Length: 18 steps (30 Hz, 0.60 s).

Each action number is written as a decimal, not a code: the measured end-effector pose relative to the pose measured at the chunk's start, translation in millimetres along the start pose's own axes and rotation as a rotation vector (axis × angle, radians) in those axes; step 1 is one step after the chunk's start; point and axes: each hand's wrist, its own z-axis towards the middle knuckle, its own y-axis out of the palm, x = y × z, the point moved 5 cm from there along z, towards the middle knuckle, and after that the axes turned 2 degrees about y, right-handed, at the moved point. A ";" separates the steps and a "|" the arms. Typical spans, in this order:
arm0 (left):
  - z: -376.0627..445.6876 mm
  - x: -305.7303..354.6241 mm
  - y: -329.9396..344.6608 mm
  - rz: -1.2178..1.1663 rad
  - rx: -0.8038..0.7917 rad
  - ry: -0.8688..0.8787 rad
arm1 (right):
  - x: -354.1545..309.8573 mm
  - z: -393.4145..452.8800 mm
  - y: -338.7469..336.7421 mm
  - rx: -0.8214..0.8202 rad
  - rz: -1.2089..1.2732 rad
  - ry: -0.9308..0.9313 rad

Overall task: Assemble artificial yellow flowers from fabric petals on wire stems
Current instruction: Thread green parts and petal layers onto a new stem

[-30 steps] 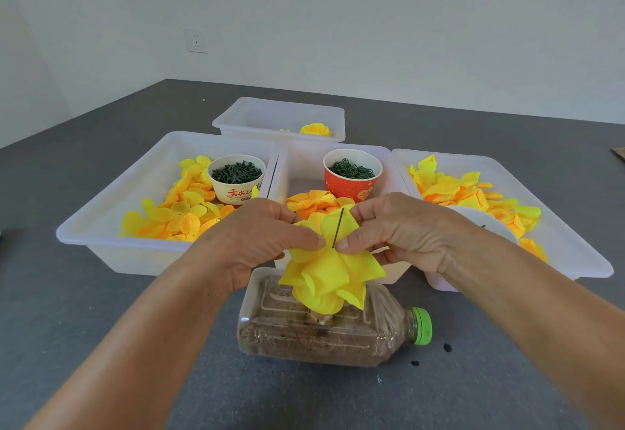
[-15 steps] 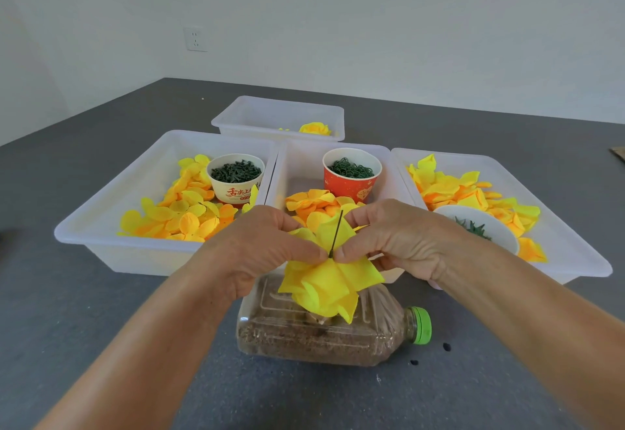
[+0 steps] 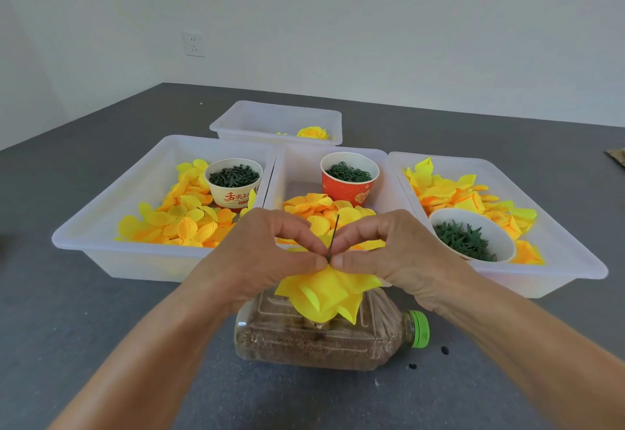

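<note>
While both hands meet over the bottle (image 3: 324,341), the head view shows the half-built yellow flower (image 3: 326,291) sitting just above it, threaded on a thin dark wire stem (image 3: 334,235) that pokes up between the fingertips. The left hand (image 3: 267,253) and the right hand (image 3: 389,250) each pinch the stem with thumb and forefinger right at the top of the petals, thumbs nearly touching; this looks like pressing the fabric layer down the wire and holding it there. The bottle lies on its side on the grey surface (image 3: 84,335), green cap (image 3: 419,329) to the right, filled with brown grainy matter; judging by its weight and position, it serves as a steady base under the flower, though where the wire ends is hidden.

Petals are soft, matte, creased fabric, bright yellow and overlapping. Behind the bottle stand translucent white plastic trays: the left tray (image 3: 101,226) holds loose rounded petals and a white paper cup (image 3: 234,183) of dark green bits; the middle tray (image 3: 297,165) holds petals and a red cup (image 3: 349,177) of green rings; the right tray (image 3: 558,243) holds petals and a white bowl (image 3: 471,237) of green spiky pieces. Farther behind, a smaller tray (image 3: 257,121) contains one finished flower (image 3: 313,132).
</note>
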 end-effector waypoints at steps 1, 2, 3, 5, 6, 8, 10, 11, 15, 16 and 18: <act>-0.5 -0.4 -0.5 0.000 0.000 -0.001 | 1.3 0.0 -0.1 -0.008 0.016 0.007; -1.1 0.2 -1.0 0.005 0.000 0.002 | 2.6 0.3 -0.3 -0.019 0.037 0.014; -1.2 1.5 -1.4 0.022 0.002 0.013 | 3.7 0.6 -0.2 -0.031 0.059 0.019; -1.1 5.3 -1.9 0.087 0.006 0.044 | 5.3 1.8 0.7 -0.048 0.071 0.015; -0.8 7.4 -1.6 0.126 0.005 0.059 | 5.8 2.7 1.0 -0.047 0.062 0.010; 0.4 9.0 -1.2 0.181 0.001 0.077 | 6.0 4.7 1.5 -0.032 0.039 0.002; 1.9 7.2 -0.5 0.192 -0.019 0.070 | 6.7 6.9 1.4 -0.017 0.003 0.002; 2.8 5.4 -0.2 0.186 -0.031 0.060 | 7.2 7.7 1.5 -0.016 -0.011 0.005; 4.0 -1.2 0.6 0.094 -0.054 0.015 | 9.6 7.5 1.8 -0.018 -0.021 0.000; 4.4 -1.9 0.5 0.081 -0.056 0.012 | 9.5 7.1 1.8 -0.014 -0.011 -0.007; 6.7 -2.9 -0.3 0.083 -0.065 0.008 | 9.1 6.9 2.0 -0.021 0.017 -0.005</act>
